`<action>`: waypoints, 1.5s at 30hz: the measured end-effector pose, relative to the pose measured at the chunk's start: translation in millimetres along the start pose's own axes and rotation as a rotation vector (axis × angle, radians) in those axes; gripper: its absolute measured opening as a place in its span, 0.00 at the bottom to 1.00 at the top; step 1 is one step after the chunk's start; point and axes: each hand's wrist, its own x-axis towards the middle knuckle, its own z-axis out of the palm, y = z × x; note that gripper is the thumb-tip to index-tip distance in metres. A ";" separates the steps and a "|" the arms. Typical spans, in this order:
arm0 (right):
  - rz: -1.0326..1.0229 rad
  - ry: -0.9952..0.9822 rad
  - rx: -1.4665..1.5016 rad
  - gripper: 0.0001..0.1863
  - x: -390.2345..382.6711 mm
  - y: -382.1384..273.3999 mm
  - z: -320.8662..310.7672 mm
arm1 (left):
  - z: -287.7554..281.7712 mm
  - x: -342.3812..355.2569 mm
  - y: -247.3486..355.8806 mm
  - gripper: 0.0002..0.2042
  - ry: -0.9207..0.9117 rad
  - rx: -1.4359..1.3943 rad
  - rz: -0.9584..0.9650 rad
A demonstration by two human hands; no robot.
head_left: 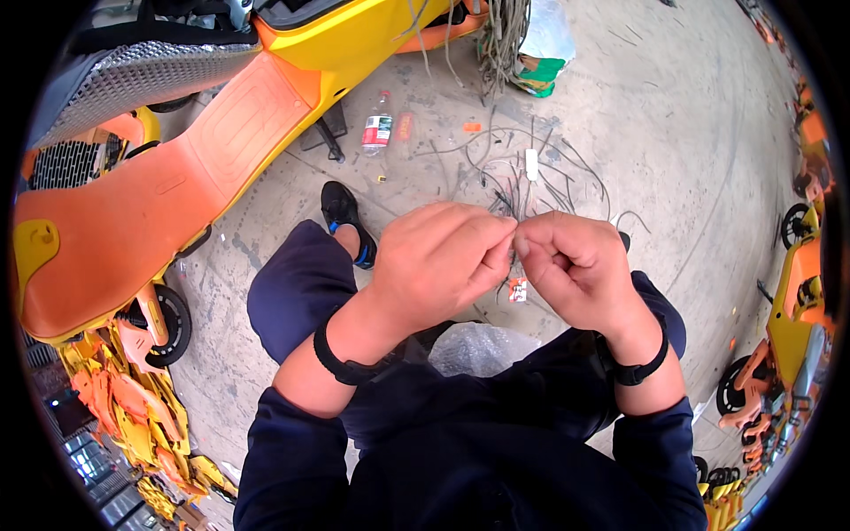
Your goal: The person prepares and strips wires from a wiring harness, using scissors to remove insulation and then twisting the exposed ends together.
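Observation:
My left hand [436,258] and my right hand [574,264] meet in front of me, fingertips nearly touching. Each is closed in a pinch between thumb and forefinger. Whatever they pinch is too small or too hidden to make out. Just beyond the fingertips, loose dark and grey wires [567,181] lie scattered on the concrete floor, with a white tag-like piece [531,165] among them. Below the hands shows a small orange-and-white packet [518,289]. Bubble wrap [478,348] is between my legs.
A yellow and orange scooter body [239,133] stands to the left. Cut cables [505,44] hang in a bundle at the top, beside a white-and-green bag [542,66]. A plastic bottle [378,124] lies on the floor. Scooter parts [133,407] pile at lower left; more scooters [792,310] line the right.

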 end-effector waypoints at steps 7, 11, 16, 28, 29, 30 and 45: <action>-0.071 0.023 -0.035 0.07 1.9 -1.1 -2.5 | -2.2 -0.3 2.5 0.07 0.004 -0.228 -0.170; -0.156 0.049 -0.108 0.08 2.3 4.0 -1.9 | -2.8 0.9 2.1 0.07 -0.046 -0.234 -0.176; -0.222 0.063 -0.187 0.08 1.2 5.6 -0.8 | 3.3 -0.8 2.9 0.06 0.005 -0.200 -0.159; -0.152 -0.001 -0.075 0.08 2.6 0.8 -2.8 | 7.8 -4.1 7.2 0.06 0.117 -0.209 -0.212; -0.152 -0.001 -0.075 0.08 2.6 0.7 -2.7 | 7.9 -4.2 7.2 0.06 0.126 -0.208 -0.208; -0.142 -0.008 -0.064 0.08 2.5 0.5 -2.6 | 7.9 -4.3 7.5 0.06 0.127 -0.207 -0.208; -0.072 0.003 0.013 0.05 4.3 -2.5 -7.6 | 3.0 -1.7 5.1 0.07 0.073 -0.292 -0.186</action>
